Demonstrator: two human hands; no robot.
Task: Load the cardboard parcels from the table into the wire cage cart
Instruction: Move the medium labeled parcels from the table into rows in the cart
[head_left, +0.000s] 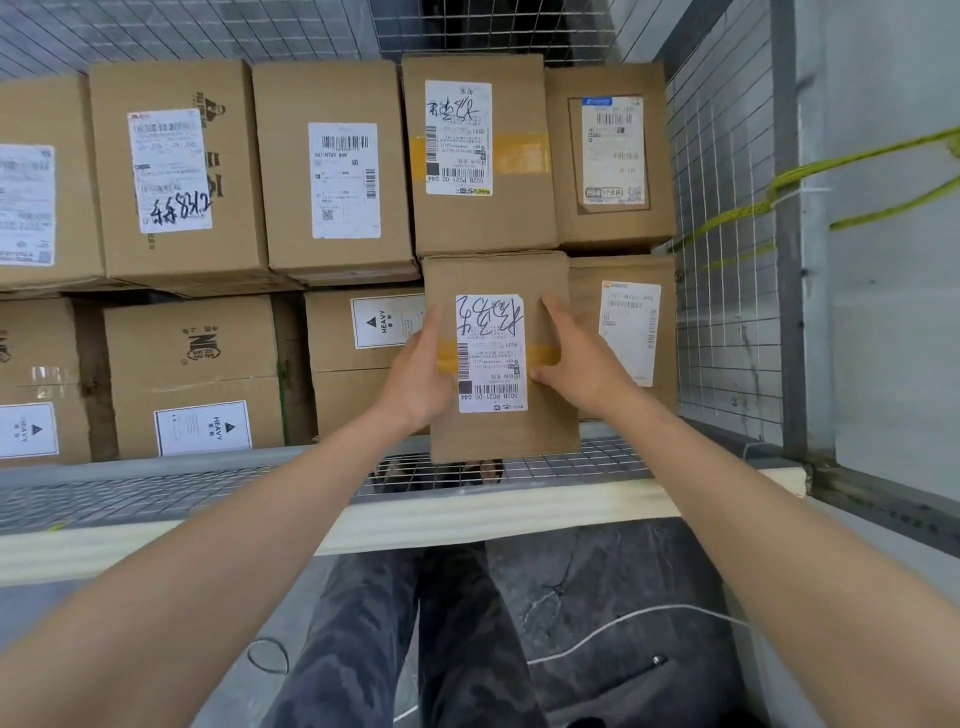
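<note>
You are grasping the parcel (501, 436) with both hands at centre frame, left hand (415, 379) and right hand (582, 364) pinching its long sides. Its long axis is pointing up-frame, over the rim into the wire cage cart (467, 506). It is showing plain brown cardboard, yellow tape (540, 353) and a scrawled white label (491, 358).

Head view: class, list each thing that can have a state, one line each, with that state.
Held parcel: taped shut, gripped on both sides, over the cart's front rim.
Left hand: grips the held parcel's left edge.
Right hand: grips its right edge.
Wire cage cart: partly filled with boxes.
Stacked parcels: closed, labels showing.
</note>
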